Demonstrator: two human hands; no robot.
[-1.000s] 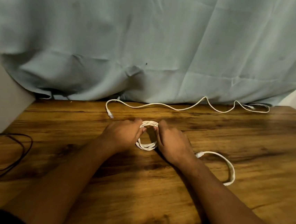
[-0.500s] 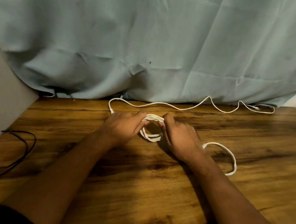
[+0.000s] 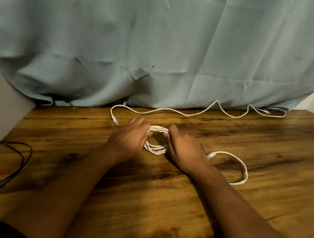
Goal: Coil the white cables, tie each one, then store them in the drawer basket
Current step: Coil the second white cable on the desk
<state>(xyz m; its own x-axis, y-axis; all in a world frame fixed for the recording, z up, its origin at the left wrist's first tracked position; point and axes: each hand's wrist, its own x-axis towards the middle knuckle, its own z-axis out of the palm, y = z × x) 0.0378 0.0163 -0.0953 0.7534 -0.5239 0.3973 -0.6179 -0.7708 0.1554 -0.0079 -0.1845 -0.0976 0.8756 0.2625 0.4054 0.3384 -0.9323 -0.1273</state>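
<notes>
Hands meet over a white coil [image 3: 156,148] on the wooden table [image 3: 264,148]: the left hand [image 3: 129,137] and right hand [image 3: 183,147] each pinch a side of it (fingers curled, not spread). Its loose tail [image 3: 242,169] loops rightward. Another white cable [image 3: 191,113] trails beneath the pale green curtain [image 3: 159,42]; a black wire [image 3: 17,163] lies far left.
</notes>
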